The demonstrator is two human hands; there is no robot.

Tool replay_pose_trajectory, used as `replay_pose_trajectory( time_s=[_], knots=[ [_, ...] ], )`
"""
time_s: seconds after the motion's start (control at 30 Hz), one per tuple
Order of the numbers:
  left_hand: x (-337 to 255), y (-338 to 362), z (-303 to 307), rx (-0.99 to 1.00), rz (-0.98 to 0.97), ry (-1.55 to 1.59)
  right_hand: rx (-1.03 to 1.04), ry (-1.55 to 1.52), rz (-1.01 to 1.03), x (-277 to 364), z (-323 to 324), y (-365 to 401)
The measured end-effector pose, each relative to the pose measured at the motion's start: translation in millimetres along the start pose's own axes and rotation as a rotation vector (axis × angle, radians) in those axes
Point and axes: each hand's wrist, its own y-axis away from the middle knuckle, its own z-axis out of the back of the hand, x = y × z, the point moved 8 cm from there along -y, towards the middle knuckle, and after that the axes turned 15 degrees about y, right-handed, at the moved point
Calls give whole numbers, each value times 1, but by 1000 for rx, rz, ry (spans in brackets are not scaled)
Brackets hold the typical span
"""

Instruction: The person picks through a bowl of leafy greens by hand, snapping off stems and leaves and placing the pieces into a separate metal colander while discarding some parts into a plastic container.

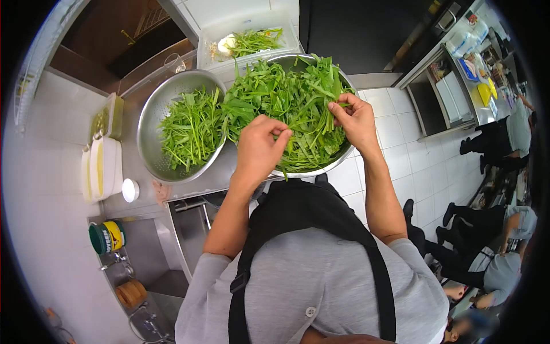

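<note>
A wide metal bowl (350, 153) is heaped with long green leafy stems, which look like water spinach (269, 86). Over its near left part is my left hand (260, 146), thumb and forefinger pinched on a stem. On the right side my right hand (356, 121) grips a small bunch of the leafy stems (325, 123) between thumb and fingers. To the left, a metal colander (150, 129) holds shorter pieces of the same greens (192, 129).
Behind the bowl, a clear plastic tub (250, 60) contains leaf scraps and something white. White containers (103, 169) and a small white cup (130, 190) stand left. A sink (157, 252) lies near left. Several people (498, 266) are at the right.
</note>
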Motion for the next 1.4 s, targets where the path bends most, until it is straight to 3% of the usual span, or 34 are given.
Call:
replay_pose_trajectory(
  time_s=[0.13,0.27,0.33,0.43,0.47,0.57,0.7,0.9,1.1,1.4],
  knots=[
    [21,3,34,-71,198,487,-20,262,52,3,-5,2],
    [27,-4,28,-35,301,702,-92,366,197,60,-3,15],
    [27,-6,18,-15,312,739,-173,354,283,87,2,22],
    [28,-7,6,31,326,757,-61,216,329,94,-5,25],
    [28,-7,2,38,328,763,58,70,240,86,-16,24],
    [26,-5,-5,39,335,750,274,110,129,74,-42,27],
    [26,-5,-5,-6,313,753,256,-85,75,46,-50,24],
    [28,-2,-12,31,325,814,279,-97,93,43,-56,29],
    [23,2,-15,-4,306,874,169,-57,171,46,-51,32],
    [30,9,-17,-66,251,995,154,-102,117,49,-54,41]
  ],
)
